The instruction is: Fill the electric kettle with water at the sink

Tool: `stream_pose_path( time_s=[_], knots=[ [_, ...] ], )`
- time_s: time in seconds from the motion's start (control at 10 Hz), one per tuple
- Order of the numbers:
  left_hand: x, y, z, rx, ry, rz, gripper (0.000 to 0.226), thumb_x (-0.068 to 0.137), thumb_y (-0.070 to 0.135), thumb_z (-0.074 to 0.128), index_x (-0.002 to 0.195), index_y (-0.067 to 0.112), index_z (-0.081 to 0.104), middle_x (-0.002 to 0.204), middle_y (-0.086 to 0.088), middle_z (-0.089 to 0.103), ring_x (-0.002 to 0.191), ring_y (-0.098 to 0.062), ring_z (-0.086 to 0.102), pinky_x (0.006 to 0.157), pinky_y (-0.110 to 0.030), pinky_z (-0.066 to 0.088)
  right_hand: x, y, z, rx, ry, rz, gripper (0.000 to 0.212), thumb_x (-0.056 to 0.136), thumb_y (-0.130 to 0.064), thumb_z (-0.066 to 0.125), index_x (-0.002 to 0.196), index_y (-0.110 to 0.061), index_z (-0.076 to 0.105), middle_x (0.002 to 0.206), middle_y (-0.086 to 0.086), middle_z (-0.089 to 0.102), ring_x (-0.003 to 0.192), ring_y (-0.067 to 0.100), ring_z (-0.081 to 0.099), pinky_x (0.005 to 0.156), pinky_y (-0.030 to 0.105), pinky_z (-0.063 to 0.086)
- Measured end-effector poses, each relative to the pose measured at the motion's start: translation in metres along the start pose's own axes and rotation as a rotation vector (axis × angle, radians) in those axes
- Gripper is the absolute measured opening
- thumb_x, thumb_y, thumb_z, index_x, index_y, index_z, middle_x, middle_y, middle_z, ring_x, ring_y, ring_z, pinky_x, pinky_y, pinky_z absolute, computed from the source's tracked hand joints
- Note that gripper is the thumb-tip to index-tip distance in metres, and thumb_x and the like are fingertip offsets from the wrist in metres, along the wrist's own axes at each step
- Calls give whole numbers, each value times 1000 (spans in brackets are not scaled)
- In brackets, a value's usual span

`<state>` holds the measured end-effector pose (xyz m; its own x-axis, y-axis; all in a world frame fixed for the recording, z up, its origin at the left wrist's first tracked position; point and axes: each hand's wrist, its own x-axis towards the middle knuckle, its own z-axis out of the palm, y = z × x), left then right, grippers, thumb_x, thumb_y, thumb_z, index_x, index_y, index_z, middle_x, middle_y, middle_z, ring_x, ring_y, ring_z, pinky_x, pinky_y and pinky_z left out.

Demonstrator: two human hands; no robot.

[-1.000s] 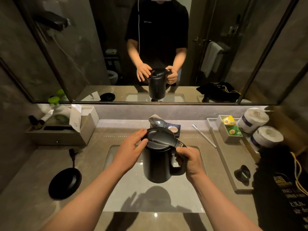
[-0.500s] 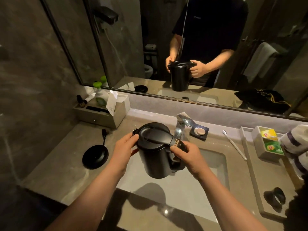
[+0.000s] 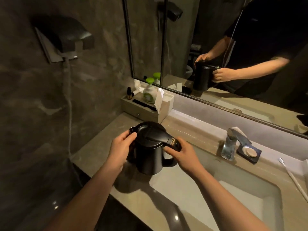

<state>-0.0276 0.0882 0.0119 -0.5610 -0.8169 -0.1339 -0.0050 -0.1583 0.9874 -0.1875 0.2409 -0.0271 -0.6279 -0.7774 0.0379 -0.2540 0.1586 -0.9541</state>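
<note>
A black electric kettle [image 3: 150, 154] with its lid down is held upright over the counter at the left end of the sink [image 3: 250, 194]. My left hand [image 3: 120, 150] cups the kettle's side near the spout. My right hand [image 3: 181, 155] is wrapped on the top of the handle. The chrome tap [image 3: 230, 144] stands to the right behind the basin, well apart from the kettle. No water is running.
A beige tray [image 3: 146, 110] with a green soap pump, small bottles and a comb sits at the back left. A soap dish [image 3: 249, 152] lies right of the tap, a toothbrush [image 3: 293, 179] further right. A mirror runs behind; a wall-mounted hairdryer [image 3: 66, 39] hangs left.
The kettle and both hands have shifted left, from over the basin to the counter left of it. The view has swung left, and the black base disc is out of sight.
</note>
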Motion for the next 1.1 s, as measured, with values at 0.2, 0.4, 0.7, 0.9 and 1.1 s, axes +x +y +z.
stream_pose_path(
  time_s=[0.2, 0.4, 0.7, 0.9, 1.1],
  knots=[
    [51, -2, -40, 22, 41, -50, 21, 92, 13, 54, 107, 22, 67, 99, 6, 71, 90, -3, 64, 78, -23, 50, 50, -6, 48, -51, -41, 19, 20, 84, -20, 77, 95, -28, 63, 83, -8, 66, 68, -11, 59, 60, 7, 43],
    [82, -15, -59, 28, 25, -69, 22, 89, 16, 58, 107, 24, 68, 98, 8, 72, 92, -3, 65, 77, -22, 50, 72, 1, 68, -114, -45, 51, 24, 85, -27, 76, 103, -32, 61, 88, -15, 65, 74, -16, 59, 63, 3, 42],
    [98, -34, -76, 55, -3, -46, 19, 88, 18, 58, 95, 29, 71, 91, 12, 74, 88, -2, 66, 70, -22, 48, 80, 13, 83, -97, -88, 95, 24, 87, -23, 74, 108, -25, 63, 88, -12, 64, 75, -12, 60, 67, 7, 45],
    [99, -40, -78, 59, -20, -28, 17, 88, 20, 59, 98, 30, 70, 93, 13, 74, 90, -2, 66, 69, -19, 50, 78, 10, 84, -139, -84, 85, 25, 88, -28, 72, 101, -43, 58, 92, -17, 65, 82, -10, 62, 67, 6, 44],
    [77, -54, -89, 54, 103, -142, 36, 93, 29, 53, 128, 22, 55, 118, 5, 63, 108, -12, 59, 85, -30, 47, 68, -10, 61, -94, 31, 115, 47, 89, -35, 71, 131, -24, 55, 113, 1, 63, 106, 19, 60, 86, 26, 51]
  ],
)
